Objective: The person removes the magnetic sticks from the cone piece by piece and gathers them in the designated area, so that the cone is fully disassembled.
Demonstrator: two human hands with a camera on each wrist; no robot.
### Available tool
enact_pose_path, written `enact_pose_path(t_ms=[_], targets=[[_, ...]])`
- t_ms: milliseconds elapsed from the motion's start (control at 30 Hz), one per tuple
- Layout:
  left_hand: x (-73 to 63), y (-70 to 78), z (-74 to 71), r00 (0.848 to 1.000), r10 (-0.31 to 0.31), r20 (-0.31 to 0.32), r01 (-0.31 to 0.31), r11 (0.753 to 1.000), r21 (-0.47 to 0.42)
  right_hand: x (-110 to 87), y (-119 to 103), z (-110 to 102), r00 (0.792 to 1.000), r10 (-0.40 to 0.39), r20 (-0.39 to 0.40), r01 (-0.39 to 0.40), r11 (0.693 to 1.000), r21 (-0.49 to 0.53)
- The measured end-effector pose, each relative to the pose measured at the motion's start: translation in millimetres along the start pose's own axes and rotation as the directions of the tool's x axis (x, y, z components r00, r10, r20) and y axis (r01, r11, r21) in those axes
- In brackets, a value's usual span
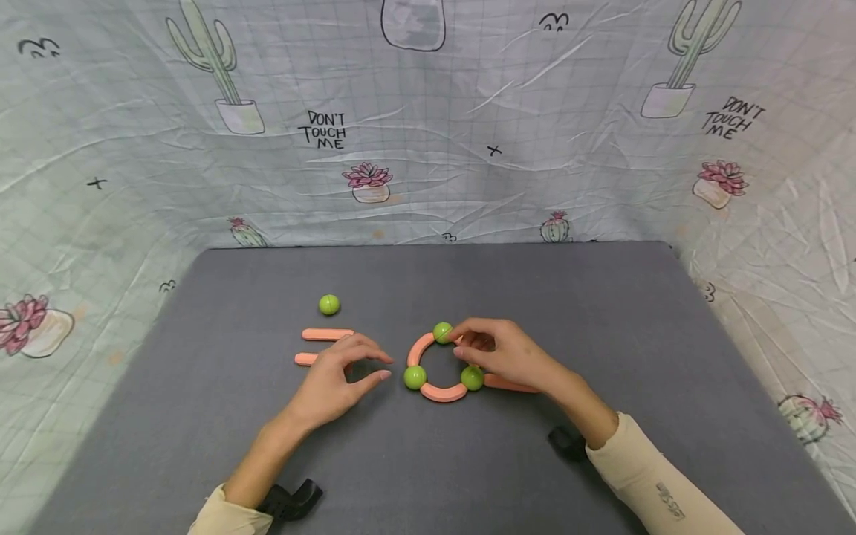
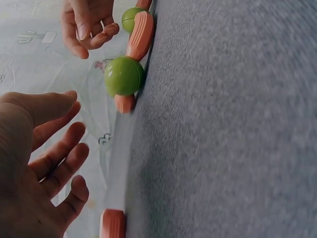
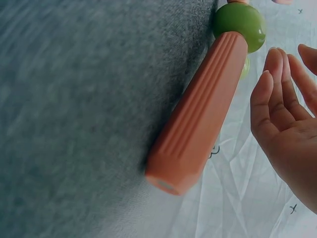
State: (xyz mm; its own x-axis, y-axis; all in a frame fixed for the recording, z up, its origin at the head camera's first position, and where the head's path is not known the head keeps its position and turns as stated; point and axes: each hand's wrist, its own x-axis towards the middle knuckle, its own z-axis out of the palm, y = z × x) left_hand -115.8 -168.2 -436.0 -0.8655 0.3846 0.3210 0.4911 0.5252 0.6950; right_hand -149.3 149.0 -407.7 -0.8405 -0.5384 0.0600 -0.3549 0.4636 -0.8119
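Note:
A ring of curved salmon-orange pieces [image 1: 444, 394] and green balls [image 1: 414, 377] lies at the middle of the table. From its right-hand ball [image 1: 472, 380] a straight salmon rod [image 3: 198, 114] reaches out to the right. Over the ring's right side hovers my right hand [image 1: 504, 351], fingers loosely bent and holding nothing; it hides part of the ring's right side. In the right wrist view its fingertips [image 3: 274, 59] stand apart from the ball. My left hand [image 1: 334, 377] is raised left of the ring, thumb and fingers spread, and grips nothing.
Two straight salmon rods [image 1: 328, 334] lie behind the left hand, the nearer one [image 1: 305, 359] partly covered by it. Farther back sits a loose green ball [image 1: 329, 305]. A patterned cloth [image 1: 428, 148] hangs around the grey table [image 1: 568, 297].

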Motion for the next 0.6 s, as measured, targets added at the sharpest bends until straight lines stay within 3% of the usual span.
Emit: enact_pose_path(t_ms=[433,600], targets=[[5.6,10.5,11.5,0.998,-0.044,0.042,0.044,0.999,0.005,-13.6,10,-11,0.997,0.078,0.018,-0.078,0.997,0.015],[6.5,13.2,15.9,0.998,-0.030,0.049,0.029,1.000,0.011,-17.5,15,-14,0.998,0.059,0.030,-0.059,0.998,-0.004]])
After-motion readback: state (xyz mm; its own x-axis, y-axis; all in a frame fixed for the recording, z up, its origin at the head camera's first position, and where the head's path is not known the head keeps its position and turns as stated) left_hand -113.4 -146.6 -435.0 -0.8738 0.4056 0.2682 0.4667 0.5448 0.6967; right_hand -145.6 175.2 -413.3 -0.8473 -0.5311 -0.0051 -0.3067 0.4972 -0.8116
